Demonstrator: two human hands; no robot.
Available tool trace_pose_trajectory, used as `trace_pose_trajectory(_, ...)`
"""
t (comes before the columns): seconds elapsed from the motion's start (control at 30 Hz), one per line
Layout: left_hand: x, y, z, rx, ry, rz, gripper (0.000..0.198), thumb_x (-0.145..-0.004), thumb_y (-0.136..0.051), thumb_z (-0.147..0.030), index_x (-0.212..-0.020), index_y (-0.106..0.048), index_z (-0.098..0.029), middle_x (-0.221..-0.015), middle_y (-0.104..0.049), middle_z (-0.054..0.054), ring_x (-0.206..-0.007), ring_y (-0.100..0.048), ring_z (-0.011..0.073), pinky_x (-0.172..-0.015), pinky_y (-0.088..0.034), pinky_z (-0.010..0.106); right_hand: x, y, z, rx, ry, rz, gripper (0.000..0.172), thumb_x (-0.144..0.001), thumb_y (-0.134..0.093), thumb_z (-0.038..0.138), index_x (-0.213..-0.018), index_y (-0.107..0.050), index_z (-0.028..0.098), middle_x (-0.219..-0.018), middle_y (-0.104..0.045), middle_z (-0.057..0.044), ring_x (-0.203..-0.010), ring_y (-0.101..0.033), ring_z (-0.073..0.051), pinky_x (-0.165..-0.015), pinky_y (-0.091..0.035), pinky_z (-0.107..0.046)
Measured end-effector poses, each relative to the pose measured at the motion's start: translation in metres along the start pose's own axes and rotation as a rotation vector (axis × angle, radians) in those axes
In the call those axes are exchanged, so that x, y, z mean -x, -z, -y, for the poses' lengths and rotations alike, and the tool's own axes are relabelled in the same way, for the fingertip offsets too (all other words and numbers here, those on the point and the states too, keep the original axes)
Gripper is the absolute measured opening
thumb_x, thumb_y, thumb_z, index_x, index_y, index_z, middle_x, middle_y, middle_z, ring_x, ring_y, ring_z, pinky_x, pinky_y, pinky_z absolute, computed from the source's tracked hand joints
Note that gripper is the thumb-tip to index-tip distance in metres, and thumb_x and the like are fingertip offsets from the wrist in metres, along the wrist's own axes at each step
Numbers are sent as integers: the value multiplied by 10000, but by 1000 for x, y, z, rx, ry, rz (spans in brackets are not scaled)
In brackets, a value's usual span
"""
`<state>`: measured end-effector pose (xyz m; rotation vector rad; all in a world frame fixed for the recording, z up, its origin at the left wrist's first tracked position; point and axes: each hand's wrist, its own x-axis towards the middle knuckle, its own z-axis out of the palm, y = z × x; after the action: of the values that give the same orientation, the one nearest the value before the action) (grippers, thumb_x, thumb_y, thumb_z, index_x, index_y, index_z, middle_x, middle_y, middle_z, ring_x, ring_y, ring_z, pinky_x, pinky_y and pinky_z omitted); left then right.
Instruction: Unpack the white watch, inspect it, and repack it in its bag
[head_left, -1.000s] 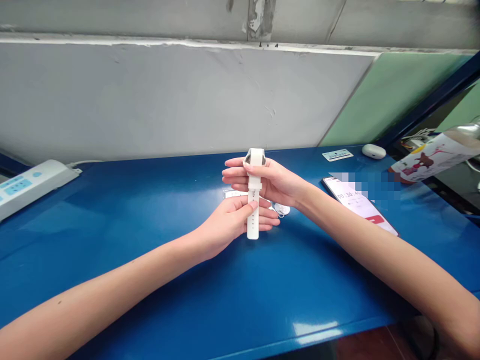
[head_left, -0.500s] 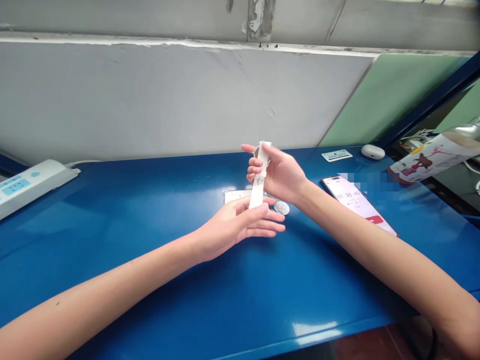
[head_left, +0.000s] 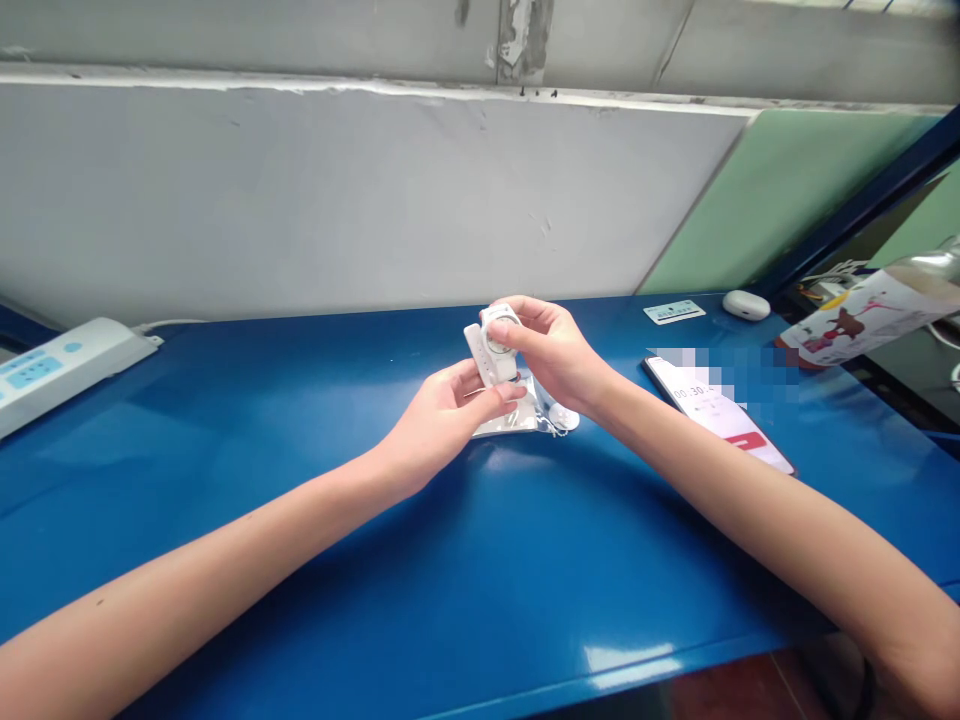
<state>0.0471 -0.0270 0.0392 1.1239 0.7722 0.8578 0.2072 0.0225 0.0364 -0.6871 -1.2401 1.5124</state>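
Note:
A white wristwatch [head_left: 498, 337] with a round face is held up between both hands, above the back middle of the blue table. My right hand [head_left: 551, 340] grips the watch case, its thumb across the face. My left hand [head_left: 450, 410] pinches the lower part of the white strap [head_left: 480, 350] between thumb and fingers. Below the hands a clear plastic packet [head_left: 517, 415] lies on the table. Beside it is a small round whitish tag [head_left: 563, 417], partly behind my right wrist.
On the right of the blue table [head_left: 480, 580] lie a phone [head_left: 720, 415] with a running timer, a card [head_left: 675, 312] and a white earbud case [head_left: 746, 305]. A bottle [head_left: 862, 315] leans at the far right. A power strip [head_left: 67, 370] sits at the left.
The watch has been turned so its face shows, and the strap is now bent round. My left hand has moved slightly left and up and closed its fingers; the packet below is more visible.

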Motion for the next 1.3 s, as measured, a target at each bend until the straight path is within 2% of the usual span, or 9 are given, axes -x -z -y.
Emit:
trace_pose_trajectory(0.07, 0, 1, 1, -22, 13, 7, 303, -903, -742, -295, -1165, -699, -150, -1167, -731, 99, -1127, -684, 267, -1019, -528, 415, 0, 1, -1, 30, 15, 0, 178, -755, -837, 335, -836, -719, 228, -897, -713, 8, -758, -593, -119, -703, -485, -250)
trace_pose_trajectory(0.17, 1, 2, 2, -29, 21, 22, 284, -926, -712, -343, -1105, -718, -122, -1085, -739, 102, -1020, -710, 229, -982, -545, 391, -1, 2, -2, 33, -89, 55, 199, -822, -772, 407, -875, -725, 221, -1004, -755, -27, -684, -598, -110, -612, -466, -246)
trace_pose_trajectory(0.3, 1, 0, 0, -2, 41, 31, 300, -941, -687, -367, -1089, -709, -107, -1004, -726, 92, -908, -709, 193, -913, -564, 366, -2, 3, -3, 81, -155, 86, 313, -848, -728, 496, -971, -745, 209, -996, -779, -53, -584, -594, -104, -488, -403, -237)
trace_pose_trajectory(0.47, 0, 0, 2, 62, 100, 15, 239, -935, -692, -316, -1041, -692, -101, -949, -711, 83, -846, -697, 167, -850, -566, 330, 0, 1, -2, 72, -141, 51, 359, -816, -759, 504, -982, -755, 185, -1000, -778, -72, -685, -654, -134, -563, -477, -246)
trace_pose_trajectory(0.63, 1, -1, 4, 92, 139, 48, 254, -940, -678, -364, -991, -662, -116, -744, -602, -12, -629, -626, 115, -701, -560, 306, 1, -1, 0, -34, -177, 90, 274, -862, -722, 473, -948, -752, 215, -959, -779, -38, -613, -642, -115, -594, -524, -258)
trace_pose_trajectory(0.73, 4, -5, 2, 77, 180, 105, 295, -935, -680, -399, -999, -647, -112, -795, -673, 37, -682, -683, 154, -714, -565, 320, 1, -4, 4, -125, -190, 129, 332, -916, -639, 513, -953, -757, 204, -1025, -778, -67, -919, -719, -182, -809, -568, -291)
trace_pose_trajectory(0.8, 5, -7, 0, 53, 219, 131, 327, -936, -675, -425, -1002, -642, -107, -839, -721, 88, -693, -701, 170, -667, -557, 300, 1, -6, 8, -182, -209, 167, 376, -950, -582, 520, -993, -756, 190, -1092, -773, -88, -1103, -689, -212, -956, -541, -330)
trace_pose_trajectory(0.97, 4, -7, -1, -1, 225, 104, 345, -950, -650, -443, -970, -650, -99, -887, -753, 132, -659, -697, 156, -562, -518, 244, 1, -6, 13, -262, -271, 221, 419, -1021, -435, 481, -1083, -734, 192, -1102, -778, -75, -1087, -705, -205, -993, -537, -356)
trace_pose_trajectory(1.3, 3, -6, -1, 61, 244, 73, 356, -925, -694, -441, -981, -718, -90, -996, -771, 165, -934, -754, 267, -836, -589, 362, 1, -3, 8, -281, -210, 208, 257, -979, -516, 251, -1112, -723, 175, -1158, -766, -79, -1130, -696, -195, -1057, -500, -348)
